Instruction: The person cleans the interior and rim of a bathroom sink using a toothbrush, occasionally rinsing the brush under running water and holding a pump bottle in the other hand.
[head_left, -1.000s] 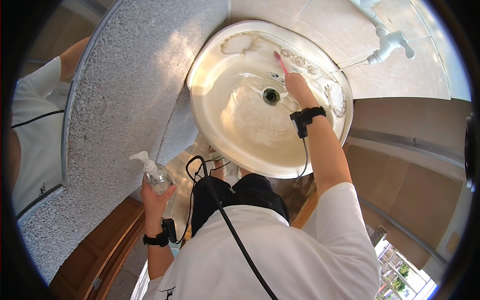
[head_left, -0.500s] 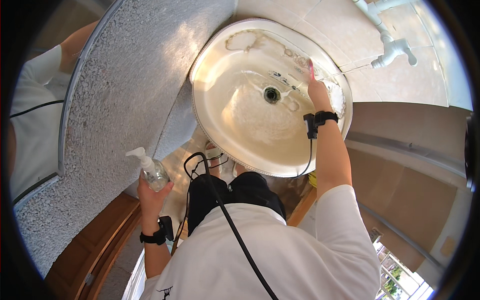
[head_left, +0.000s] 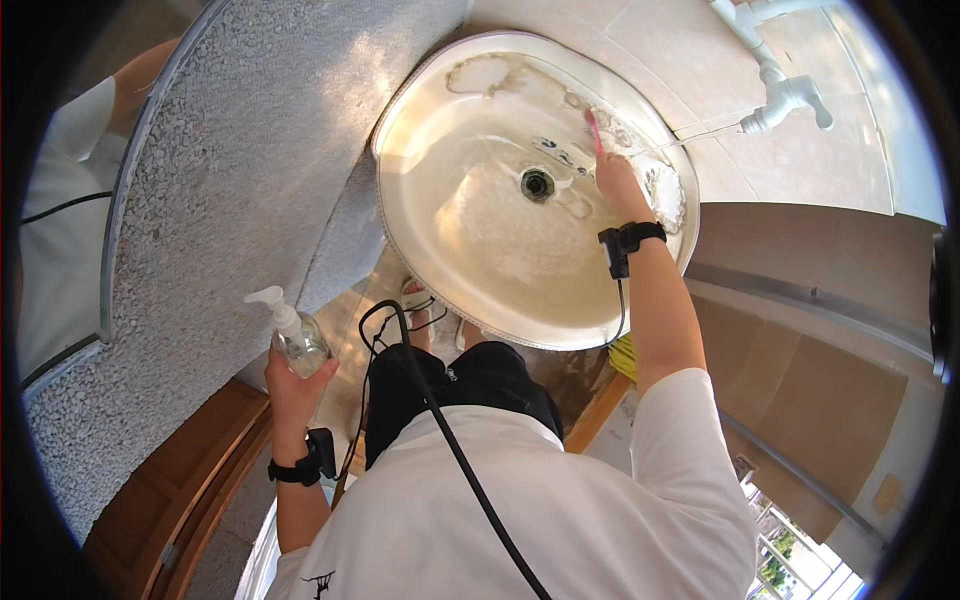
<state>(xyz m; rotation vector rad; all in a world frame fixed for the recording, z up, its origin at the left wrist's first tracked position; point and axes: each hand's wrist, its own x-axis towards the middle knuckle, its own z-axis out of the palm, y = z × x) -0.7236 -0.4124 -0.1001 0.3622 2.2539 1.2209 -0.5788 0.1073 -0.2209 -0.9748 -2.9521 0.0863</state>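
My right hand (head_left: 620, 185) grips a pink brush (head_left: 591, 127) and presses its tip against the far right inner wall of a cream oval wash basin (head_left: 430, 250). The basin surface is wet and stained around the drain (head_left: 537, 184). My left hand (head_left: 295, 385) holds a clear pump bottle with a white pump head (head_left: 292, 335) upright, low at the left, away from the basin. Both wrists carry black bands.
A white tap and pipe (head_left: 785, 95) stick out of the tiled wall at the upper right. A grey speckled wall with a mirror (head_left: 70, 220) runs along the left. A black cable (head_left: 450, 440) hangs down my front. Wooden cabinet (head_left: 190, 480) at lower left.
My right hand with the brush has shifted right along the basin's far wall, then slightly back down. The left hand with the bottle has stayed nearly still.
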